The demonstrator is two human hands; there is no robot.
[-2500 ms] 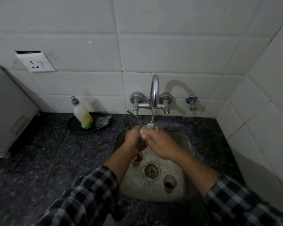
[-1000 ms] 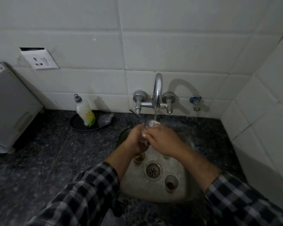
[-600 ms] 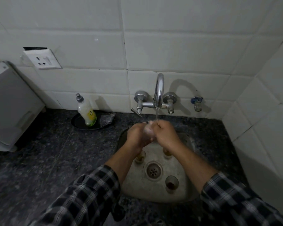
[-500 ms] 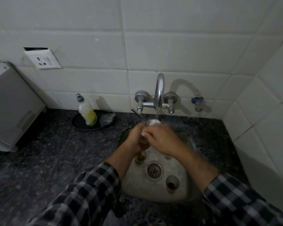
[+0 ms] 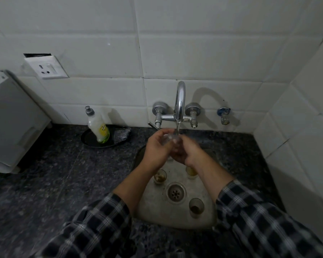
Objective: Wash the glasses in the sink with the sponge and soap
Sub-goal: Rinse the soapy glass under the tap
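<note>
At the far left we see a white box [image 5: 17,123] on the dark speckled worktop [image 5: 54,174], with a white socket [image 5: 46,67] above it on the tiled wall [image 5: 194,53]. Next along, a black dish [image 5: 90,141] sits on the worktop by the wall. It carries the soap bottle [image 5: 98,127], standing with its grey cap up, and just to the right of that a grey sponge [image 5: 122,134]. Both lie well apart from the hands.

Over the back of the sink [image 5: 175,218] we find the left hand [image 5: 156,152], its fingers curled round the left side of a clear glass [image 5: 171,139]. The glass is blurred, yet we can tell that it sits between the two hands, directly under the spout of the chrome tap [image 5: 179,101], where a thin stream of water [image 5: 177,128] meets it. The right hand [image 5: 189,152] clasps the same glass from the right, with its fingers wrapped beneath it. Checked sleeves [image 5: 93,226] cover both forearms.

Below the hands, three more stand upright on the sink floor with brownish dregs. We see a first dirty glass [image 5: 159,176] by the left wrist and a second dirty glass [image 5: 191,171] partly hidden by the right wrist. A third dirty glass [image 5: 196,205] stands nearer us, right of the drain [image 5: 176,192]. Further right, a small blue-topped valve [image 5: 223,114] sticks out of the wall.
</note>
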